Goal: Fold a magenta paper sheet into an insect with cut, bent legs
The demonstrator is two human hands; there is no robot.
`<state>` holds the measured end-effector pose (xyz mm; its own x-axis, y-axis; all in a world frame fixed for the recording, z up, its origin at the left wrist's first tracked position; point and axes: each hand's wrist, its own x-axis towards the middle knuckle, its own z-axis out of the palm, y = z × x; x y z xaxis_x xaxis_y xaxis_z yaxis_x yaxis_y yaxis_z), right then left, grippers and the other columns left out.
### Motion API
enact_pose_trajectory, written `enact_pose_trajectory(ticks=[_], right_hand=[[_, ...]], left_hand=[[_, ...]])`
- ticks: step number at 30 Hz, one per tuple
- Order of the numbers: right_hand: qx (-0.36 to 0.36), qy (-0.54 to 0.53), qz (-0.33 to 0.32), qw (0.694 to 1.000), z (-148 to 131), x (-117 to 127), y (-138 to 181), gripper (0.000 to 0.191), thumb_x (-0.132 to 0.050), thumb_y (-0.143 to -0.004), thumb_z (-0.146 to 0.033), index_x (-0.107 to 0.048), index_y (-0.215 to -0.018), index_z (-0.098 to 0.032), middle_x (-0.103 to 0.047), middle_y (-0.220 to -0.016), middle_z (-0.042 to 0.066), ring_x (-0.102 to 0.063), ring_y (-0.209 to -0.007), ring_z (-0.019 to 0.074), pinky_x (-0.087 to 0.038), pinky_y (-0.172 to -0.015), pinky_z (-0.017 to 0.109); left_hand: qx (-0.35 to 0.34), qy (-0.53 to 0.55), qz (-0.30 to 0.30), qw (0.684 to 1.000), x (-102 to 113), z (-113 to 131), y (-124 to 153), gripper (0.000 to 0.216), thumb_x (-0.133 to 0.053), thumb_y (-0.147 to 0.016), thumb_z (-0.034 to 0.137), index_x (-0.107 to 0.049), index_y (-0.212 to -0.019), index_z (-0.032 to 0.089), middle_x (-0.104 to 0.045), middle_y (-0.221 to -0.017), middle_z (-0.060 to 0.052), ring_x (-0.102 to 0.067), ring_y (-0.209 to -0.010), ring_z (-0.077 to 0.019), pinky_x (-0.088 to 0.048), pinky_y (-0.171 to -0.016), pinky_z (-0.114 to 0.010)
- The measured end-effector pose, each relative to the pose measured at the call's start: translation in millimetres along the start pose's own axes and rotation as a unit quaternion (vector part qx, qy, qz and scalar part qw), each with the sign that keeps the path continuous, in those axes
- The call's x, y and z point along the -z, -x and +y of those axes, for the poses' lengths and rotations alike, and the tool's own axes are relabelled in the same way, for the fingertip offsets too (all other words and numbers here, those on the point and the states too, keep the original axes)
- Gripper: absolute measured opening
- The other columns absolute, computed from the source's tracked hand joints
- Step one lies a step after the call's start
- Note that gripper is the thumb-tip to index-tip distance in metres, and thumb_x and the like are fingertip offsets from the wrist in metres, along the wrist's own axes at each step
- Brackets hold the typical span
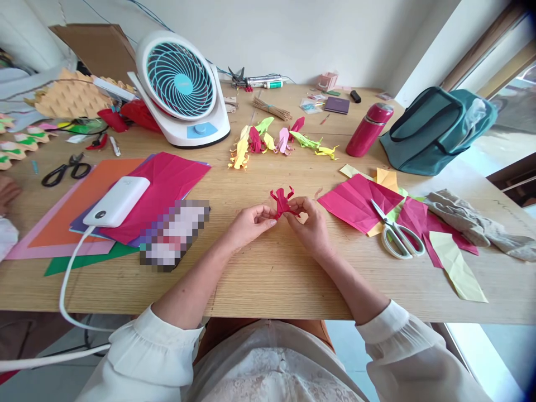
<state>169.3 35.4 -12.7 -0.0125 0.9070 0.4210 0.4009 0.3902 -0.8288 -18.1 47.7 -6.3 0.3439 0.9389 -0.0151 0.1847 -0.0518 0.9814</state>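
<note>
A small folded magenta paper figure (282, 202) is held between both hands above the middle of the wooden table (259, 268). My left hand (254, 222) pinches its lower left side with thumb and fingertips. On the other side, my right hand (309, 226) grips the lower right part between thumb and forefinger. Two thin curled limbs point up from the figure; its lower part is partly hidden by my fingers. Several finished origami figures (283, 139) in yellow, green, pink and magenta stand farther back.
Scissors (397, 234) lie on paper scraps (360, 202) at right, beside a grey cloth (460, 220), red flask (370, 129) and teal bag (435, 134). At left are a fan (180, 84), paper sheets (167, 184), a power bank (119, 201), black scissors (65, 170) and another person's hand (8, 192).
</note>
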Motion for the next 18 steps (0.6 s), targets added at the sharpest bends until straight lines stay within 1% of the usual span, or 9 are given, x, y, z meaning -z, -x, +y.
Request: enact_pose_trajectory(ticks=[3,5,6,8,10,12,14,16,18], right_hand=[[0.003,-0.028,0.014,1.000,-2.6,1.0,0.1,0.017,-0.067,-0.085,-0.032,-0.060,-0.099,-0.024,-0.065,-0.095,0.005,-0.062,-0.089,0.0201,-0.050,-0.085,0.035],[-0.019,-0.096,0.007,0.995,-3.8,1.5,-0.8,0.030,-0.073,-0.081,-0.036,-0.060,-0.105,-0.024,-0.064,-0.093,0.003,-0.061,-0.086,0.0191,-0.050,-0.083,0.035],[-0.047,-0.137,-0.007,0.989,-4.2,1.9,-1.5,0.038,-0.076,-0.079,-0.039,-0.059,-0.108,-0.023,-0.063,-0.091,0.002,-0.061,-0.084,0.0185,-0.050,-0.081,0.034],[-0.127,-0.210,-0.052,0.968,-4.6,3.1,-3.1,0.050,-0.079,-0.075,-0.046,-0.058,-0.114,-0.023,-0.062,-0.085,0.001,-0.060,-0.079,0.0174,-0.049,-0.075,0.033],[-0.199,-0.250,-0.086,0.944,-5.1,4.7,-4.7,0.056,-0.079,-0.074,-0.053,-0.058,-0.116,-0.022,-0.063,-0.082,0.000,-0.059,-0.076,0.0169,-0.047,-0.070,0.031],[-0.235,-0.267,-0.086,0.931,-6.0,6.6,-6.1,0.059,-0.080,-0.072,-0.056,-0.060,-0.115,-0.021,-0.066,-0.085,0.001,-0.060,-0.078,0.0168,-0.047,-0.070,0.030],[-0.246,-0.280,-0.074,0.925,-7.4,8.7,-7.3,0.060,-0.083,-0.067,-0.056,-0.062,-0.111,-0.021,-0.068,-0.087,0.001,-0.061,-0.079,0.0166,-0.047,-0.072,0.030],[-0.249,-0.284,-0.082,0.922,-9.6,11.2,-8.4,0.055,-0.084,-0.066,-0.056,-0.065,-0.104,-0.021,-0.069,-0.087,0.002,-0.061,-0.078,0.0163,-0.048,-0.074,0.031],[-0.251,-0.282,-0.107,0.920,-12.5,14.0,-9.2,0.049,-0.083,-0.068,-0.057,-0.068,-0.095,-0.019,-0.070,-0.088,0.003,-0.061,-0.077,0.0166,-0.049,-0.076,0.032]], left_hand=[[-0.012,0.035,0.016,0.999,-1.6,5.9,0.8,0.024,-0.073,-0.076,0.028,-0.067,-0.096,0.015,-0.071,-0.093,-0.004,-0.064,-0.082,-0.0144,-0.048,-0.079,-0.027],[-0.034,0.016,0.038,0.999,-2.9,9.7,2.3,0.021,-0.071,-0.077,0.024,-0.067,-0.096,0.015,-0.070,-0.089,-0.004,-0.062,-0.078,-0.0128,-0.046,-0.074,-0.025],[-0.047,-0.001,0.046,0.998,-3.6,11.6,3.5,0.021,-0.069,-0.078,0.022,-0.067,-0.098,0.015,-0.070,-0.088,-0.003,-0.061,-0.076,-0.0122,-0.045,-0.071,-0.024],[-0.075,-0.043,0.057,0.995,-5.5,15.8,6.8,0.022,-0.066,-0.080,0.018,-0.067,-0.102,0.016,-0.070,-0.088,-0.002,-0.059,-0.073,-0.0112,-0.043,-0.067,-0.023],[-0.108,-0.092,0.062,0.988,-8.2,20.1,10.8,0.023,-0.062,-0.080,0.012,-0.067,-0.102,0.018,-0.071,-0.088,-0.001,-0.059,-0.072,-0.0104,-0.044,-0.067,-0.022],[-0.134,-0.135,0.066,0.980,-11.2,23.8,14.2,0.026,-0.060,-0.078,0.006,-0.066,-0.100,0.019,-0.070,-0.086,0.001,-0.059,-0.071,-0.0097,-0.044,-0.067,-0.021],[-0.155,-0.161,0.070,0.972,-13.6,25.5,16.2,0.029,-0.058,-0.076,0.003,-0.065,-0.099,0.019,-0.069,-0.084,0.002,-0.058,-0.069,-0.0090,-0.045,-0.067,-0.021],[-0.174,-0.172,0.077,0.967,-14.8,25.1,16.7,0.030,-0.057,-0.076,0.001,-0.064,-0.099,0.019,-0.068,-0.085,0.002,-0.058,-0.069,-0.0089,-0.046,-0.067,-0.021],[-0.192,-0.178,0.084,0.961,-14.9,23.4,16.4,0.029,-0.057,-0.076,0.001,-0.062,-0.099,0.019,-0.068,-0.085,0.001,-0.060,-0.072,-0.0094,-0.046,-0.068,-0.021]])
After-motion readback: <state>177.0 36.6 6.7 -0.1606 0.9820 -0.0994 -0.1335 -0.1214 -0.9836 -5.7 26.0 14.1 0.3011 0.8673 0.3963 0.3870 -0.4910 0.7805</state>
